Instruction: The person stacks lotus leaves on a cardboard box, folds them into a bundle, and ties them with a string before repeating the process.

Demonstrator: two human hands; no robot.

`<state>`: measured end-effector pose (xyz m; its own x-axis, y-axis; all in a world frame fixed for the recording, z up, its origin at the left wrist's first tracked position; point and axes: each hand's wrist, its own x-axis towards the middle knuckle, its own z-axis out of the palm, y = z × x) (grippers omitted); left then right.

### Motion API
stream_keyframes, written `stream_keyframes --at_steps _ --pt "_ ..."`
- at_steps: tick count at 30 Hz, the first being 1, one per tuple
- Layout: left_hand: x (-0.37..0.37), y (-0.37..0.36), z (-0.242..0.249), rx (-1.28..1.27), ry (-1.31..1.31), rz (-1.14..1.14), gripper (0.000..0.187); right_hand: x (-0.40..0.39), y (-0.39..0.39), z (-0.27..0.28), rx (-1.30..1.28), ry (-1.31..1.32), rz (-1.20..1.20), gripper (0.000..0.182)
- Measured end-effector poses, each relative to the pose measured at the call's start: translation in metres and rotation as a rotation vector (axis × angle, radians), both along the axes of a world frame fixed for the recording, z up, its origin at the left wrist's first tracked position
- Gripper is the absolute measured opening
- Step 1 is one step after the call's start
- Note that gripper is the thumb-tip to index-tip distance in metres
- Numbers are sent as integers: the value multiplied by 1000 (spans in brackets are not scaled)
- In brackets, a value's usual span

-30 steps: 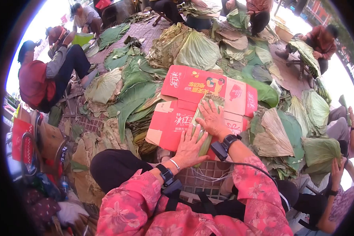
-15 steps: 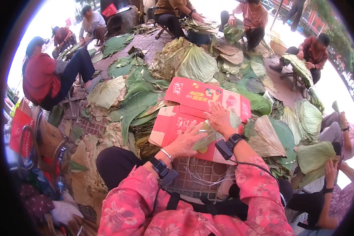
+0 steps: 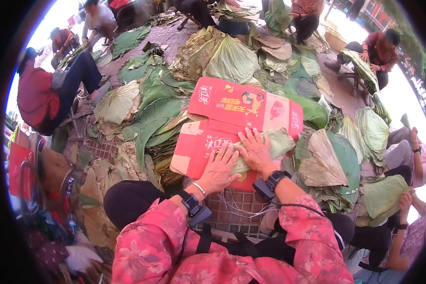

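A flattened red cardboard box (image 3: 222, 102) with printed lettering lies in front of me. Across its near part is a pale green leaf (image 3: 280, 142), rolled or folded into a long narrow bundle. My left hand (image 3: 216, 169) rests with fingers stretched out over the bundle's left part, hiding much of it. Pressed on the middle of it is my right hand (image 3: 255, 151), palm down and fingers spread. Both hands are open, side by side with the thumbs close together. The bundle's right end sticks out past my right hand.
Large dried leaves (image 3: 232, 59) are heaped beyond the cardboard, with green leaves (image 3: 161, 113) stacked at the left and brownish ones (image 3: 322, 161) at the right. White strings (image 3: 244, 210) hang below the cardboard. Several people sit around handling leaves. Bags (image 3: 21, 165) stand at the left.
The leaf between my hands has become a longer, narrower bundle across the cardboard. My hands have drawn closer together and now lie flatter on it. The view has shifted slightly.
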<state>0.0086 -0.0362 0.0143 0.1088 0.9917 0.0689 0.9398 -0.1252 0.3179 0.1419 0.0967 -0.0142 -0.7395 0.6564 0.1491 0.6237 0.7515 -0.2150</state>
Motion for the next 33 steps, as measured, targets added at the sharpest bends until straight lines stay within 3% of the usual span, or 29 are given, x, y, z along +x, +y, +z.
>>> stream_keyframes --at_steps 5,11,14,20,23,27,30,33 --pt "-2 4 6 40 13 6 69 3 14 3 -33 1 59 57" --pt "-1 4 7 17 4 15 68 45 38 6 53 -60 -223 60" --pt "-1 3 5 -11 9 26 68 48 40 -14 21 5 -202 61" --pt "-3 7 -1 20 -74 39 65 49 39 -3 -75 0 -221 62" --pt "-15 13 -14 68 -279 106 59 51 31 7 -9 71 -259 61" --pt "-4 23 15 -45 -213 234 61 53 1 9 10 245 -242 59" --pt "-1 28 2 125 -240 278 61 58 -21 11 -77 314 -213 58" --pt "-5 33 -10 -388 -637 268 49 66 -38 16 -114 341 -253 57"
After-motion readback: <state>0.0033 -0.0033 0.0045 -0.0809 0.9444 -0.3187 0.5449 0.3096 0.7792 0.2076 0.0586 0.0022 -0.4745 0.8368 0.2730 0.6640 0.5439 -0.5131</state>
